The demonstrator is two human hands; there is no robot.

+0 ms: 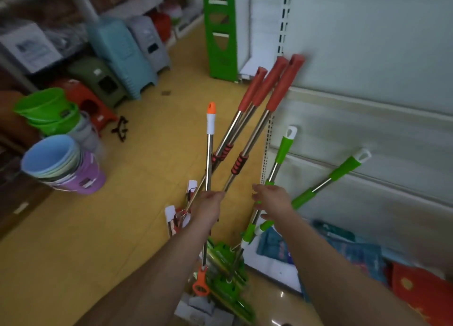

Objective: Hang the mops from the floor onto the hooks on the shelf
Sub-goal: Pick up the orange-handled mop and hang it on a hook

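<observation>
My left hand (208,206) grips the steel shaft of a mop with an orange-and-white handle tip (210,118); this mop stands nearly upright and its orange-and-grey head (201,286) is near the floor. My right hand (272,200) is spread open, its fingers close to the shaft of a green-handled mop (282,151); I cannot tell whether they touch it. That mop leans on the white shelf unit (367,129). A second green-handled mop (340,171) leans there too. Three red-handled mops (269,85) rest against the shelf's edge. No hooks show.
Stacked buckets (56,161) and green tubs (46,110) lie at the left. Plastic stools (120,53) line the far aisle. A green ladder-like stand (220,29) is beside the shelf. Packaged goods (355,252) lie on the bottom shelf at right. Yellow floor (122,215) spreads between.
</observation>
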